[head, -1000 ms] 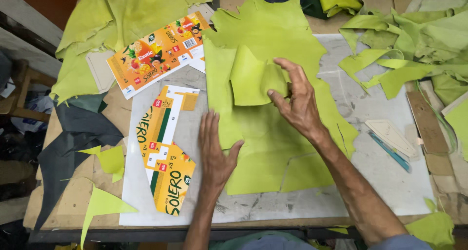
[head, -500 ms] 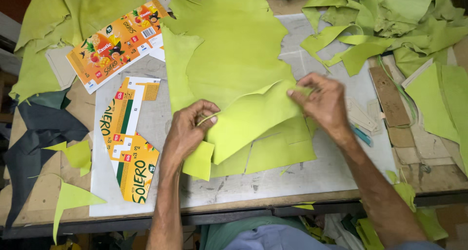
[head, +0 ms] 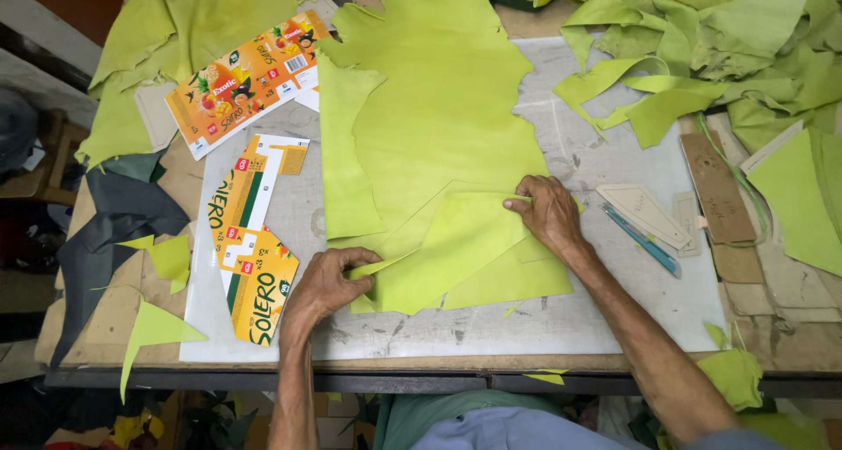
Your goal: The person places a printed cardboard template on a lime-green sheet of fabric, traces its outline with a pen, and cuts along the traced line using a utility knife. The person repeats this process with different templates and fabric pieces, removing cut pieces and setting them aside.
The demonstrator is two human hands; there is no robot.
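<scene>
Head view, looking straight down: left hand (head: 326, 282) pinched on the lower-left corner of a folded lime-green leather piece (head: 456, 248), fingers curled tight round the edge; right hand (head: 548, 211) pressing and nipping the same piece at its upper right edge, fingers narrow, thumb side on the fold. Piece lying on the grey cutting sheet (head: 561, 318) near the front of the worktop (head: 114, 327), overlapping the lower end of a large lime-green hide (head: 438, 99) spread toward the far side. Just left of the left hand, flattened orange-and-yellow cartons (head: 254, 266), another carton (head: 246, 86) farther back; dark grey leather offcut (head: 114, 222) hanging at the left edge; small green triangles (head: 158, 327) near it. To the right of the right hand, a pale card pattern (head: 645, 215) and a blue-handled tool (head: 640, 239), close by but apart; brown card templates (head: 715, 187) and a heap of green strips and scraps (head: 702, 64) beyond. Likely trouble, as a judgement: a pull with uneven tension between the two hands, creasing or skewing the fold; the piece dragging the hide beneath it out of place, since both overlap; the right forearm brushing the blue-handled tool or card pattern and knocking them toward the edge; the corner slipping from the left pinch, soft leather giving little purchase; cartons shifting under the left wrist.
</scene>
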